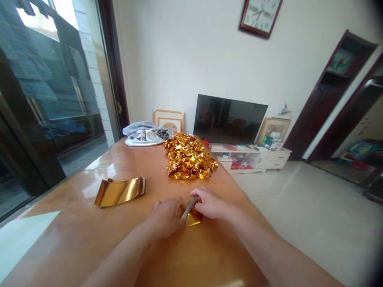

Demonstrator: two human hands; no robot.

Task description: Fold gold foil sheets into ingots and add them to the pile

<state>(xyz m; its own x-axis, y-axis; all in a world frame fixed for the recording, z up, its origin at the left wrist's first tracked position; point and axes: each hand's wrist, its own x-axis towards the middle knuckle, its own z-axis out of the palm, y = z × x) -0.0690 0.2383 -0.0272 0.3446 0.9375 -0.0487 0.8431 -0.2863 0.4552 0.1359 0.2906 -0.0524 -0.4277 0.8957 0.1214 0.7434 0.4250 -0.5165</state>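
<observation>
Gold foil sheet (191, 218), partly folded, on the wooden surface (89, 231), pinched between both hands: left hand (167, 217) fingers closed on its left edge, right hand (209, 203) fingers closed on its top. Heap of folded gold pieces (189, 156) beyond the sheet. Stack of flat gold sheets (120, 191) left of the heap. Grey cloth (145, 133) behind the heap.

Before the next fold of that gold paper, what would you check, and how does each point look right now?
1. Both hands on the gold sheet: left hand and right hand touch it: ok.
2. Sheet resting on the table: ok.
3. Crease sharp: hidden by fingers, cannot tell.
4. Flat gold sheets lie left of the hands, apart: ok.
5. Pile of folded gold pieces lies beyond the hands, apart: ok.
</observation>
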